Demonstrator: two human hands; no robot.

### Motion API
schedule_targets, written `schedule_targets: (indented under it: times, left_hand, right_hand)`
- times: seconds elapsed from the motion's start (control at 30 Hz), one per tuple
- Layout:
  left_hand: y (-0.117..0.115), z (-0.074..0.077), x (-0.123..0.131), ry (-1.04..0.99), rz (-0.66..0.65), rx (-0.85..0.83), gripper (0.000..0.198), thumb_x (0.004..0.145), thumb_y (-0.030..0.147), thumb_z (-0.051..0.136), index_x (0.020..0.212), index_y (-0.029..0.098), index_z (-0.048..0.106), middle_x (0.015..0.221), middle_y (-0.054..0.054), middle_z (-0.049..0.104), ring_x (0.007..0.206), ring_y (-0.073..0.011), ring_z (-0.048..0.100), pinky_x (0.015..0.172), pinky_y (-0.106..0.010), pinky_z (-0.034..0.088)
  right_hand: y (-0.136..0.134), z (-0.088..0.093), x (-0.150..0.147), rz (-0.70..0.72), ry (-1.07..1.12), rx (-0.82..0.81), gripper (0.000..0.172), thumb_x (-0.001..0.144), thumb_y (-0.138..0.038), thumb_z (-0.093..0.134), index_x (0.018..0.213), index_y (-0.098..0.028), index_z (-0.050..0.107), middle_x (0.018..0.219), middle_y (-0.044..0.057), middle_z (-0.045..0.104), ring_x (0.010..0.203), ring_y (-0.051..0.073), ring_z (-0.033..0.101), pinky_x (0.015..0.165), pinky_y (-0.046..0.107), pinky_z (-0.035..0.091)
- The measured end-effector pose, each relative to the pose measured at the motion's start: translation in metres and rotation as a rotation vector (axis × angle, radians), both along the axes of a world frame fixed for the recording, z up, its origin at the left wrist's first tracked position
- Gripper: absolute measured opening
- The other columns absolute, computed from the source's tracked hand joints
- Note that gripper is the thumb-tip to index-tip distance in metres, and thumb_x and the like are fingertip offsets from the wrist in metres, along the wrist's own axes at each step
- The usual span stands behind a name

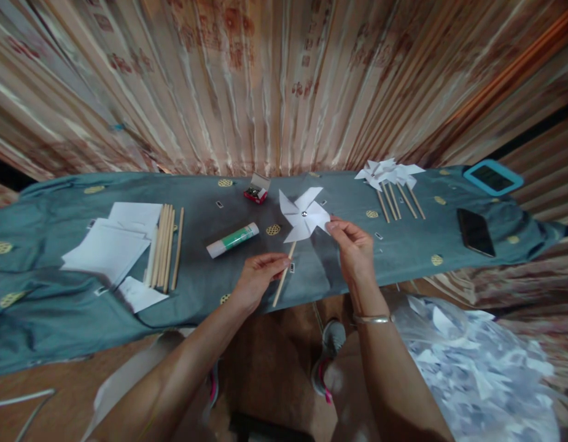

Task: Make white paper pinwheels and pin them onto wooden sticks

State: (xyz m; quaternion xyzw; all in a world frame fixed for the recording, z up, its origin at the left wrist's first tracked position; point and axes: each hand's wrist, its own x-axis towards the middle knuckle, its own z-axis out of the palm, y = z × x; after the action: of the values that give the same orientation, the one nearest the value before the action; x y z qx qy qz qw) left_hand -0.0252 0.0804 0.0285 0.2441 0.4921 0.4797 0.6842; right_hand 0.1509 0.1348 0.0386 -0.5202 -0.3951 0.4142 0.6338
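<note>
A white paper pinwheel [304, 215] with a metal pin at its centre is held up over the cloth-covered table. Its wooden stick [280, 288] slants down toward the front edge, pinched in the fingers of my left hand [260, 273]. My right hand [355, 245] grips the tip of the right-hand paper blade between thumb and fingers. Left of the pinwheel lies a green and white glue stick [233, 239]. Behind it stands a small red box [256, 189], flap up, with dark metal pins inside.
White paper sheets [108, 252] and several wooden sticks [164, 245] lie at the left. Several pinwheels [389, 174] rest at the back right, near a blue-framed device [493, 178] and a dark phone [476, 232]. A bag of white paper pieces [486, 368] stands below right.
</note>
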Motion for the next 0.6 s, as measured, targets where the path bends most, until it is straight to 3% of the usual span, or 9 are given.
schedule_targets:
  times: [0.6]
  left_hand:
    - [0.0,-0.002,0.001,0.023,0.057,0.027,0.039,0.043,0.039,0.091,0.069,0.015,0.075,0.067,-0.004,0.071,0.061,-0.0122,0.06,0.065,-0.026,0.049]
  right_hand:
    - [-0.011,0.0,-0.016,0.168,0.047,-0.087,0.014,0.059,-0.032,0.078,0.057,-0.022,0.067,0.087,0.001,0.07,0.083,0.017,0.062,0.086,0.033,0.046]
